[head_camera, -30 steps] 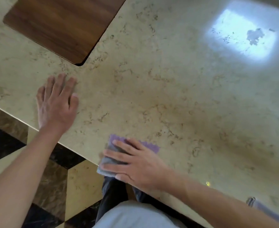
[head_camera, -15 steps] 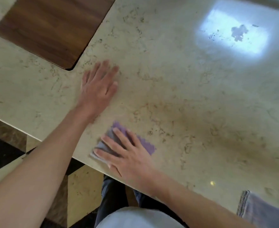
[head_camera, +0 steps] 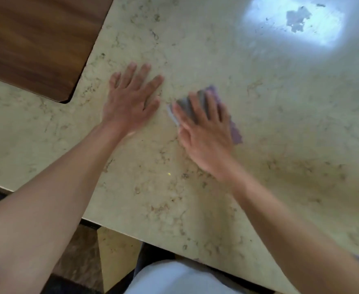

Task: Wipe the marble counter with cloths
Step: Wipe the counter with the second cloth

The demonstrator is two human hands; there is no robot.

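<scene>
The beige veined marble counter [head_camera: 259, 128] fills most of the view. My right hand [head_camera: 204, 132] lies flat with spread fingers on a purple and grey cloth [head_camera: 235, 132], pressing it onto the counter; the hand is motion-blurred. The cloth shows between and beyond the fingers, most of it hidden under the palm. My left hand [head_camera: 132, 100] rests flat and empty on the marble just left of the cloth, fingers apart.
A dark wooden board [head_camera: 36, 43] lies at the far left of the counter. A bright window reflection [head_camera: 297, 22] shines at the far right. The counter's near edge [head_camera: 110, 227] runs diagonally, with a dark and beige tiled floor [head_camera: 115, 257] below it.
My right hand has slid the cloth away from the near edge, further onto the counter. My left hand has moved right and now lies beside the cloth.
</scene>
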